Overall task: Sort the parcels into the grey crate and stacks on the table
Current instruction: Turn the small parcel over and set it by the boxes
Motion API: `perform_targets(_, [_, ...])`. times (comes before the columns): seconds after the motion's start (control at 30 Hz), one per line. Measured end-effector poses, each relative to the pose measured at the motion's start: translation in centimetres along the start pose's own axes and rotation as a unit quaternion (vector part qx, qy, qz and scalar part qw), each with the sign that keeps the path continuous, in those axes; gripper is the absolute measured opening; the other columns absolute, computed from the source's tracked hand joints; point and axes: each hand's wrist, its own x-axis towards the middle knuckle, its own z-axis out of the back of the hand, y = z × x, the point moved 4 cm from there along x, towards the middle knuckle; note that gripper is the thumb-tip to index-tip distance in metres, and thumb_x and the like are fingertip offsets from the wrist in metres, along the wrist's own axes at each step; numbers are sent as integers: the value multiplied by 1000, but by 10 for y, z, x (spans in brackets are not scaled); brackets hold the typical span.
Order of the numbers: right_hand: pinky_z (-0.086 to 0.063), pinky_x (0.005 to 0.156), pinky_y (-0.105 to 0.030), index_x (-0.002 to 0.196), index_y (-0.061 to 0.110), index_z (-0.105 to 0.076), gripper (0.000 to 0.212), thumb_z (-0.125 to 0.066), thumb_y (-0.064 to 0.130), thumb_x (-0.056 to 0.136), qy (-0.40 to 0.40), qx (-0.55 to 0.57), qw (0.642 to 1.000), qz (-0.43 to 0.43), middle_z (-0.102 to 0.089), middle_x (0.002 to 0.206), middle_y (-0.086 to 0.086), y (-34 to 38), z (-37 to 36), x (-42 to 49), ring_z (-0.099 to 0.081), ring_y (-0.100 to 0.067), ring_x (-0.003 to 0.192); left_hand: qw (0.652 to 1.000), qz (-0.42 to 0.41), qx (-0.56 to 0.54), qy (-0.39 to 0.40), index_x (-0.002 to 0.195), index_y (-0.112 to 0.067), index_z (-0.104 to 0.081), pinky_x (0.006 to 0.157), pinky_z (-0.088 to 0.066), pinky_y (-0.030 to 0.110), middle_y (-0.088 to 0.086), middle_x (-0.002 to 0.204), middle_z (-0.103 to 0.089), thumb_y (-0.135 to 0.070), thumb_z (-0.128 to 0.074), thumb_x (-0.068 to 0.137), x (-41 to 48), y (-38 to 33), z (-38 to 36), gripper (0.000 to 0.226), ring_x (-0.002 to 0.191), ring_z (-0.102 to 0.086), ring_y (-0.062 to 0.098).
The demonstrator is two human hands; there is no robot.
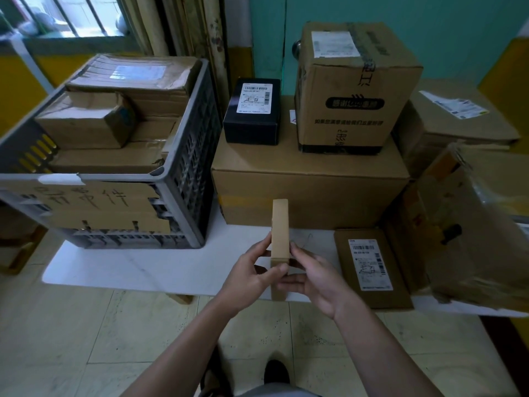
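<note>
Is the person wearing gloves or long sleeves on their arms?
No gloves on the left hand or the right hand. The left forearm and right forearm are bare, with no sleeves in view. No watch, bracelet or ring shows.

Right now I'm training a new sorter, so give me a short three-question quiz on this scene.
1. True or false: the black box sits inside the grey crate.
2. What holds the thin brown parcel? A: one hand only. B: both hands. C: nothing.
3. Fill in: the flat labelled parcel lies on the white table to the held parcel's ____.
Key: 1 false, it sits on the large carton. 2 B, left hand and right hand grip it. 3 right.
</note>
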Motion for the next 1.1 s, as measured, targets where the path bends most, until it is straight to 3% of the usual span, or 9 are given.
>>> perform_targets(0.07, [-57, 74, -35, 123, 18, -68, 36, -50, 38, 100, 3, -1, 1000, 1, -73, 113, -9, -1, 0, 0, -72, -30, 90, 1000, -5, 5, -7, 151, -25, -41, 85, -56, 25, -4, 134, -60, -23, -71, 91, -1, -1, 0, 67, 118, -59, 8])
perform_targets(0.23, [-58, 74, -38, 120, 21, -69, 32, -53, 38, 99, 6, -9, 1000, 1, -72, 115, -10, -2, 1, 0, -73, -31, 86, 1000, 8, -11, -27, 145, -29, -48, 84, -54, 23, -16, 128, -63, -51, -66, 88, -5, -4, 1, 64, 111, -60, 0])
perform_targets(0.37, [-58, 76, -42, 123, 21, -68, 33, -54, 39, 98, 11, -21, 1000, 2, -72, 113, -11, -6, 2, 0, -71, -30, 80, 998, 23, -28, -48, 134, -30, -54, 83, -52, 25, -19, 122, -64, -54, -64, 82, -6, -3, 2, 59, 107, -61, 0])
perform_targets(0.5, [-57, 75, -42, 120, 22, -69, 35, -59, 40, 92, 18, -19, 1000, -1, -71, 114, -11, -10, 5, -1, -68, -29, 79, 997, 35, -45, -51, 127, -26, -56, 79, -55, 25, -11, 122, -64, -48, -68, 85, -6, 0, 3, 49, 108, -62, 8])
perform_targets(0.67, [-56, 72, -40, 122, 22, -67, 42, -63, 41, 86, 29, -12, 1000, 1, -70, 116, -11, -10, 8, -3, -67, -28, 78, 993, 48, -89, -61, 124, -18, -59, 80, -58, 32, -1, 119, -66, -31, -57, 100, -6, 0, 4, 27, 110, -64, 17])
perform_targets(0.8, [-56, 74, -40, 122, 32, -69, 35, -62, 38, 88, 28, -15, 999, 11, -71, 115, -8, -9, 8, -5, -67, -29, 77, 992, 53, -100, -58, 127, -21, -58, 78, -57, 29, 4, 116, -64, -33, -56, 98, -7, -2, 3, 31, 110, -64, 17])
perform_targets(0.93, [-57, 75, -41, 123, 36, -68, 31, -58, 36, 94, 32, -16, 999, 13, -70, 117, -7, -10, 8, -7, -66, -27, 76, 990, 62, -118, -55, 135, -25, -57, 89, -59, 43, 7, 115, -64, -44, -61, 89, -7, 1, 4, 49, 111, -65, 19])
perform_targets(1.0, [-57, 74, -40, 123, 36, -68, 29, -53, 40, 98, 36, -29, 999, 14, -68, 119, -10, -10, 6, -8, -65, -25, 75, 989, 65, -122, -53, 139, -27, -54, 92, -58, 46, 7, 116, -64, -48, -63, 83, -7, 3, 4, 61, 113, -65, 20])
perform_targets(1.1, [-58, 74, -39, 117, 35, -70, 32, -49, 50, 98, 26, -45, 998, 18, -67, 117, -10, -10, 2, -11, -64, -23, 73, 989, 67, -120, -57, 139, -27, -54, 93, -57, 47, 9, 117, -63, -43, -66, 86, -8, 5, 4, 57, 113, -65, 20])
